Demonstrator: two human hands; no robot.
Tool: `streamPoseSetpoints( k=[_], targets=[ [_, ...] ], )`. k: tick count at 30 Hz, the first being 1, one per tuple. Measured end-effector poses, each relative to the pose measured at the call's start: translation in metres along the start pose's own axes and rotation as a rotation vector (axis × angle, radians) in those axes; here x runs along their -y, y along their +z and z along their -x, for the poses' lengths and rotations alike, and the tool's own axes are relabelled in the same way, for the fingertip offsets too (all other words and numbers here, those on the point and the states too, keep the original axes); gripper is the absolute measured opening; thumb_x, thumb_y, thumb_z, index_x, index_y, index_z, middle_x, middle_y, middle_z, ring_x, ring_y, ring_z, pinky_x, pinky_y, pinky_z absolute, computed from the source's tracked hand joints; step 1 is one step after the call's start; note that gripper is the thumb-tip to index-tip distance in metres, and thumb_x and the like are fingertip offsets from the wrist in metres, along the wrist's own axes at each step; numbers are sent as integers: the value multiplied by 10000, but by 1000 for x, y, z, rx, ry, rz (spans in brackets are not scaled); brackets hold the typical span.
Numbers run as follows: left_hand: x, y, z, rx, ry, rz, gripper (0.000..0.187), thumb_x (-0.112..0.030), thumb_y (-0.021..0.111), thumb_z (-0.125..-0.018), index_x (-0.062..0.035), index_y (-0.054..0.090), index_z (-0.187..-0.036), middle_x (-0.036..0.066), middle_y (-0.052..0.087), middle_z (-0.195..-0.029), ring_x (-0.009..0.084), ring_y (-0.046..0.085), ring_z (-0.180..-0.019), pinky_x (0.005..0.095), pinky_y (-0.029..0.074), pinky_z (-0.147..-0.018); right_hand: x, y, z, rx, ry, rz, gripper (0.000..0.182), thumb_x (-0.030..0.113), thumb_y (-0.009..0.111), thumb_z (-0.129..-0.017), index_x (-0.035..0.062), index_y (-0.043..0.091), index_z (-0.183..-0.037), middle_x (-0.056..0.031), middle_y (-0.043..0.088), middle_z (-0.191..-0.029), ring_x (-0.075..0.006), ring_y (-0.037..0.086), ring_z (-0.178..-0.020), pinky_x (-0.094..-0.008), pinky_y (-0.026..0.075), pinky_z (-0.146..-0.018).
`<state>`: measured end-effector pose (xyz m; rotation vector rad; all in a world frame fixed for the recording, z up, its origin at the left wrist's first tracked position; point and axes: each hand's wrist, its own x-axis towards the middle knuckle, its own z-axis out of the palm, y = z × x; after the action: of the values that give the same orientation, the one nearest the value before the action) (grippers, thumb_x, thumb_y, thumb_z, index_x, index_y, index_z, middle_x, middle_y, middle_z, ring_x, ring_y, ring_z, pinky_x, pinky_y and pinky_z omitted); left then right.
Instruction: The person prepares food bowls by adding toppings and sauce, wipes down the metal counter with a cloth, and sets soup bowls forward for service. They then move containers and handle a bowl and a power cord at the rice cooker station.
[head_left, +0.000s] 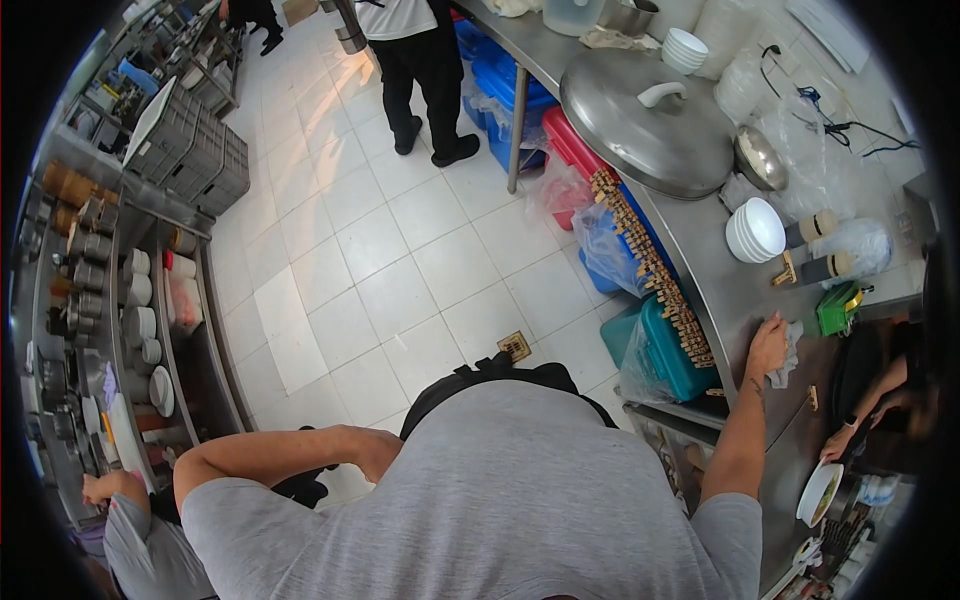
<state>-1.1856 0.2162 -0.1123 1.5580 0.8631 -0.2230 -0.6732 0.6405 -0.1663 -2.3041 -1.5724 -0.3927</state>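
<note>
My right hand (768, 346) is closed on a grey cloth (787, 356), which lies against the top of the steel counter (735, 310). Just beyond it are a small green container (838, 310) and a wooden clothespin (787, 268). Another wooden clip (813, 398) lies nearer to me on the counter. At my waist, my left hand (378, 453) rests by the hip, its fingers hidden behind my shirt and the black apron or belt (490, 378). What it holds, if anything, does not show.
A large domed lid (645, 120), white bowls (755, 232) and a metal bowl (760, 157) stand on the counter. Clothespins (650, 265) line its edge above lidded bins (660, 345). At right, a co-worker's hand (838, 443) holds a white dish (820, 495). Shelves (205, 330) and people stand around.
</note>
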Motion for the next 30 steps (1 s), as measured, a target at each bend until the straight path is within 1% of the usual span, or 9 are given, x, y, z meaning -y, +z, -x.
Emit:
streamPoseSetpoints(
  k=[4, 8, 10, 15, 18, 21, 23, 26, 30],
  targets=[
    [2, 1, -1, 21, 16, -49, 362, -269, 612, -723, -6, 612, -972, 215, 616, -970, 343, 575, -884, 382, 456, -750, 0, 0, -1, -5, 12, -11, 474, 466, 302, -918, 113, 589, -1050, -187, 628, -920, -392, 582, -861, -495, 448, -732],
    [6, 1, -1, 9, 88, -103, 357, -264, 609, -723, -6, 613, -970, 217, 615, -975, 348, 575, -879, 384, 458, -748, 1, 0, -1, 4, 31, -18, 487, 470, 290, -920, 109, 588, -1054, -185, 629, -929, -393, 582, -866, -490, 448, -739],
    [8, 1, -1, 24, 74, -103, 356, -266, 606, -725, -7, 613, -969, 218, 615, -978, 350, 576, -876, 386, 459, -747, 1, 0, -1, -8, 24, -24, 489, 470, 290, -921, 106, 588, -1054, -183, 629, -930, -392, 581, -869, -489, 448, -738],
    [17, -1, -6, 122, 32, 20, 362, -280, 593, -738, -5, 613, -973, 219, 615, -977, 353, 575, -877, 385, 458, -745, 3, -2, 1, -12, 21, -13, 489, 466, 290, -923, 99, 589, -1047, -183, 629, -926, -395, 577, -868, -494, 444, -733],
    [26, 5, -7, 4, 196, 60, 367, -288, 594, -733, 0, 614, -961, 221, 619, -959, 353, 575, -870, 381, 456, -738, 2, -1, 0, -27, 1, 7, 486, 461, 290, -924, 97, 591, -1040, -186, 627, -923, -399, 575, -854, -498, 440, -729],
    [20, -2, -6, 77, 58, 62, 357, -278, 593, -729, 1, 615, -951, 218, 623, -936, 349, 574, -858, 380, 455, -737, 1, 1, 0, -37, -8, 13, 486, 458, 288, -925, 95, 592, -1036, -190, 626, -922, -401, 575, -844, -501, 439, -728],
    [17, -6, -7, 115, 22, 44, 357, -277, 594, -726, 1, 615, -950, 214, 625, -921, 344, 576, -839, 380, 455, -730, 2, 1, 0, -40, -10, 13, 488, 456, 287, -925, 91, 591, -1037, -193, 625, -924, -401, 575, -848, -502, 439, -729],
    [11, -13, -2, 87, 29, -1, 355, -274, 591, -725, 1, 614, -949, 206, 628, -888, 330, 580, -805, 376, 456, -713, 5, -2, 1, -17, 15, 10, 491, 453, 284, -925, 88, 589, -1046, -197, 622, -936, -401, 571, -870, -503, 439, -734],
    [7, -19, 0, 72, -5, 31, 356, -276, 591, -721, 0, 614, -944, 194, 629, -853, 310, 581, -765, 367, 455, -689, 7, -6, 2, 7, 19, 14, 491, 449, 283, -923, 88, 586, -1059, -197, 620, -953, -400, 567, -889, -506, 438, -743]
  ],
)
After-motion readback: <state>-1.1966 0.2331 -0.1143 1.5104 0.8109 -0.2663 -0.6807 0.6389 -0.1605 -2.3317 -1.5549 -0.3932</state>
